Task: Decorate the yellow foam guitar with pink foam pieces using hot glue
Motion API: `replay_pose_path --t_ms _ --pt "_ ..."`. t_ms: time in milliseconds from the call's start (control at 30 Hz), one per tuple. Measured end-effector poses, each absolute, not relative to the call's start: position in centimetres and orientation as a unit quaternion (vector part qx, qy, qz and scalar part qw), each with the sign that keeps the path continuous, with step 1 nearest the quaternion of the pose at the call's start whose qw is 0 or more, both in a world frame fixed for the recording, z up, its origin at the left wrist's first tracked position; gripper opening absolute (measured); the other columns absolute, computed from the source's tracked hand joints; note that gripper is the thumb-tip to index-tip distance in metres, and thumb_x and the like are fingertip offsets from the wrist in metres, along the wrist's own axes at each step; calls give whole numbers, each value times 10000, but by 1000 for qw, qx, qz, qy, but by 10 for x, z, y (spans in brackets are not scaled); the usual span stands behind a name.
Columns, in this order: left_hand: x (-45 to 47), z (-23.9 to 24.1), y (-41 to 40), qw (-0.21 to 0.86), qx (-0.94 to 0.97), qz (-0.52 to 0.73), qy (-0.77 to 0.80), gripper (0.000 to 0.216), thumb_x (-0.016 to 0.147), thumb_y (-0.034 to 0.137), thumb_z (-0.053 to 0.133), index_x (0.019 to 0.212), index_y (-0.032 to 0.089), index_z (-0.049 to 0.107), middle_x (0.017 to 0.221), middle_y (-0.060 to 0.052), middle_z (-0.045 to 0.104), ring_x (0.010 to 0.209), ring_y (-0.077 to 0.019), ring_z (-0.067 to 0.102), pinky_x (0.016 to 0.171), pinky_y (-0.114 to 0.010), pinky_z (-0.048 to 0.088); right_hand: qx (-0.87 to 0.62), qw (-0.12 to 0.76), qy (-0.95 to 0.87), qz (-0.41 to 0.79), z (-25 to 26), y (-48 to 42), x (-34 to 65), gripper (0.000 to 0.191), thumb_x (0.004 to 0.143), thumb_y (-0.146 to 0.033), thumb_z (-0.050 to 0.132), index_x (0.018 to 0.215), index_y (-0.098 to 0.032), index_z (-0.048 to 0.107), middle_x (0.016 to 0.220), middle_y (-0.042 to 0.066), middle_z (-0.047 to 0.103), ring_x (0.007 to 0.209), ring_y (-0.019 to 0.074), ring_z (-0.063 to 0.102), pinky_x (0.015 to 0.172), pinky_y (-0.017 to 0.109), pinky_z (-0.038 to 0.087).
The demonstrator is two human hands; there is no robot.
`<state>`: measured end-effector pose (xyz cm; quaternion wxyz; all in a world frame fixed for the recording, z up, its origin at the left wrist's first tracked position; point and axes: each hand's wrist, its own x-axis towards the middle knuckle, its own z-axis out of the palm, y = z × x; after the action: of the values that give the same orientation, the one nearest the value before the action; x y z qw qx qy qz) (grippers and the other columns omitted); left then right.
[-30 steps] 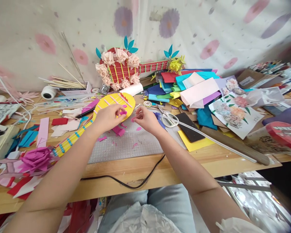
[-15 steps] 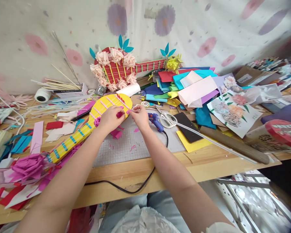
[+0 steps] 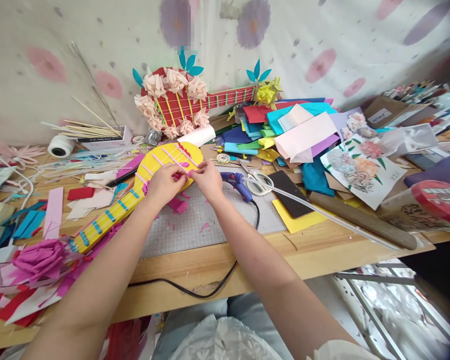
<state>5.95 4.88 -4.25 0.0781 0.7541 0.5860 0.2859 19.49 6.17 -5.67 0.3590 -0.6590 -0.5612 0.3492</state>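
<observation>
Two bare hands work close together at the rounded body of a yellow toy guitar (image 3: 148, 171), which lies slantwise over a gray cutting mat (image 3: 187, 235) on a wooden tabletop (image 3: 165, 269). The left hand (image 3: 165, 185) has a narrow grip, pinching magenta paper (image 3: 177, 176); the right hand (image 3: 209, 181), also narrow, pinches a pink paper petal (image 3: 190, 173) just beside it. A blue glue gun (image 3: 239, 187) lies near the right hand, beside white-handled scissors (image 3: 260, 184).
</observation>
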Motion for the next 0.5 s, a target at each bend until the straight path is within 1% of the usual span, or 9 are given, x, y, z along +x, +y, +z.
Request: replay_pose_path --t_ms 167,500 --pt "60 -41 47 81 750 284 592 117 764 218 560 766 191 674 936 -50 715 943 -204 633 880 -308 481 -670 333 -571 338 -51 62 194 234 714 -287 616 898 -244 478 901 -23 708 921 224 651 782 364 466" --pt "58 -44 49 73 758 290 579 109 761 199 564 776 179 670 926 -52 711 931 -194 635 859 -294 483 -670 316 -600 301 -46 58 191 228 733 -268 596 933 -234 491 905 3 707 914 227 652 775 352 468"
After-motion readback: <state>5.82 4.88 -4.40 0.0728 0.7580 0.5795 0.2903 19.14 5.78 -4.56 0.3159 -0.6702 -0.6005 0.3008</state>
